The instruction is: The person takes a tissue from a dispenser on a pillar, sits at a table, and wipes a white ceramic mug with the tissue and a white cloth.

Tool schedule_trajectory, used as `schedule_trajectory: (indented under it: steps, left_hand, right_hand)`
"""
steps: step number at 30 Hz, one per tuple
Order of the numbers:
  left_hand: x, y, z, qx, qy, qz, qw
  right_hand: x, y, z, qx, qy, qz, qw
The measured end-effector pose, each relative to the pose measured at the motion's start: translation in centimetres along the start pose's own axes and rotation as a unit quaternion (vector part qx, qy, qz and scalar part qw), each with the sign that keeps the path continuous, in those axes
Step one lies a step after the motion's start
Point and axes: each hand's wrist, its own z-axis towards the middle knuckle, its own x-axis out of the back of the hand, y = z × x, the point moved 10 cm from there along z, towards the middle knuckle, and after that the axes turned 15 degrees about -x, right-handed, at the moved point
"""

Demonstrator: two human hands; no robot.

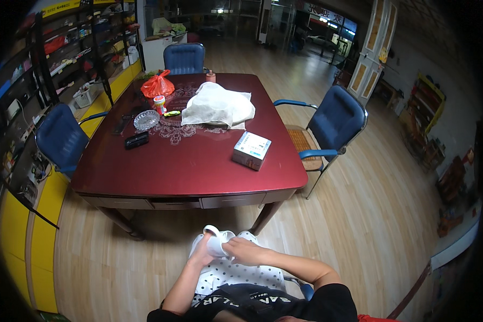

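Over my lap, I hold a white, smooth thing (217,247) with a curled loop at its top; its exact kind is too small to tell. My left hand (200,252) grips it from the left, fingers mostly hidden behind it. From the right, my right hand (245,251) closes its fingers on its edge. Beneath both hands lies white fabric with black dots (236,272), covering my legs. The dark red table (188,174) stands just beyond my hands.
A white box (251,151) rests at the table's near right. Farther back are a white cloth (217,105) draped over something, a glass ashtray (146,120), a black case (137,140), a lidded jar (160,105) and a red plastic bag (157,85). Blue chairs (338,118) surround it.
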Motion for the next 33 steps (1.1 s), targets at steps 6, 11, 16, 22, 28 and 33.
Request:
schedule_trajectory:
  steps: [6,11,16,22,28,33]
  left_hand:
    - [-1.7,-1.2,0.0,0.055,-0.068,-0.075,0.993]
    - [-1.0,-1.1,0.4,0.012,-0.079,-0.013,0.997]
    - [-0.4,-0.6,0.6,0.012,-0.056,-0.001,0.998]
    - [0.3,-0.1,0.3,-0.008,-0.018,-0.017,1.000]
    - [0.6,3.2,1.7,-0.118,-0.005,0.063,0.991]
    - [-0.6,5.4,1.3,-0.189,-0.028,0.149,0.970]
  right_hand:
    - [1.3,-2.0,-1.1,0.112,0.030,0.050,0.992]
    - [-1.7,-1.0,-0.6,0.093,0.108,-0.161,0.977]
    - [-2.2,-0.7,0.2,0.014,0.139,-0.222,0.965]
    - [-1.1,-0.5,1.2,-0.016,0.180,-0.181,0.967]
    - [-2.3,1.1,4.0,-0.095,0.041,-0.195,0.975]
    - [-1.7,1.6,3.7,-0.121,-0.019,0.038,0.992]
